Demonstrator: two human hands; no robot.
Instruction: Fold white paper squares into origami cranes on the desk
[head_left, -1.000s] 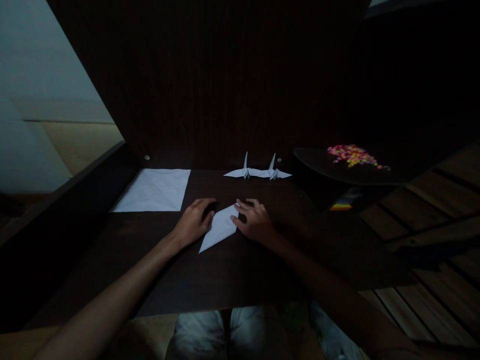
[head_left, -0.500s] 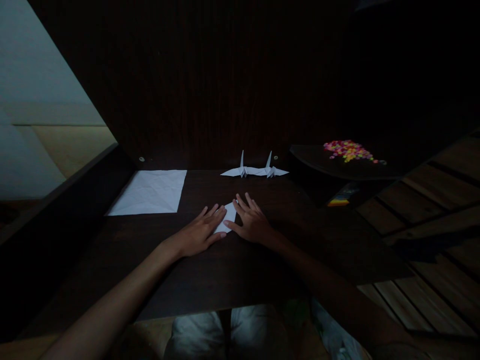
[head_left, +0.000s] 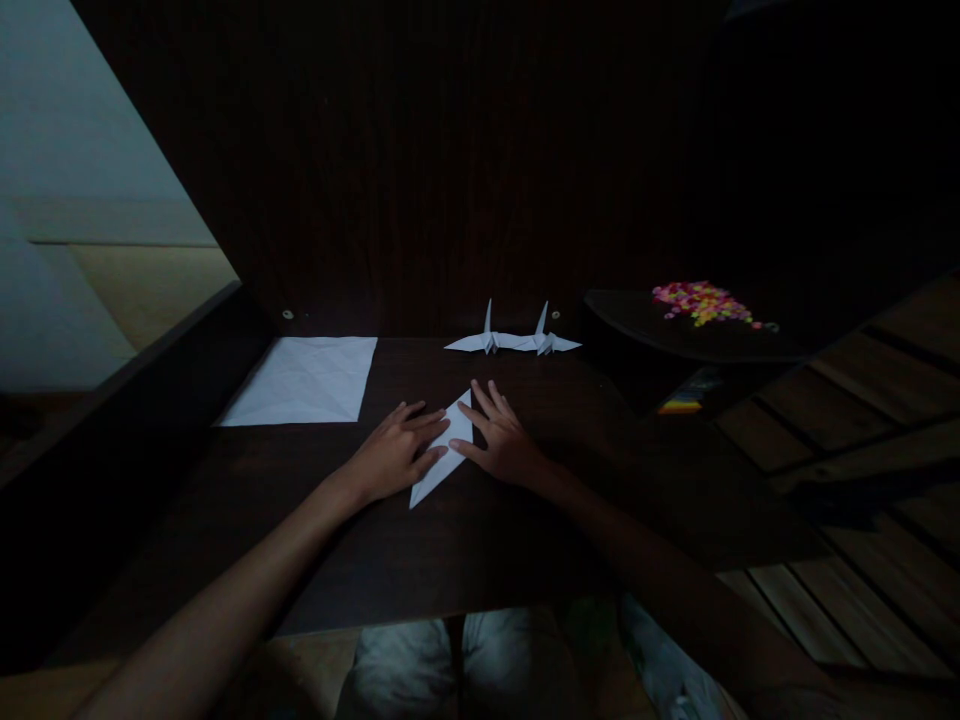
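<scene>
A folded white paper (head_left: 459,428) with pointed ends lies flat and slanting on the dark wooden desk (head_left: 375,570). My left hand (head_left: 397,450) rests on its left side, fingers spread and pressing on the sheet. From the right, my right hand (head_left: 501,440) touches the paper's right edge with thumb and fingers apart. Behind my hands, two white folded paper cranes (head_left: 514,342) stand side by side near the back panel, their wings meeting. Part of the folded paper is hidden under my left fingers.
An unfolded, creased white sheet (head_left: 307,380) lies at the back left beside the low side panel (head_left: 135,430). On a small dark rounded shelf (head_left: 720,348) at the right sits a heap of small colourful pieces (head_left: 701,302). A slatted wooden surface (head_left: 862,430) shows farther right.
My left hand has shifted slightly up and back, uncovering the paper's lower point. More of the paper's upper tip shows too. My right hand has barely moved.
</scene>
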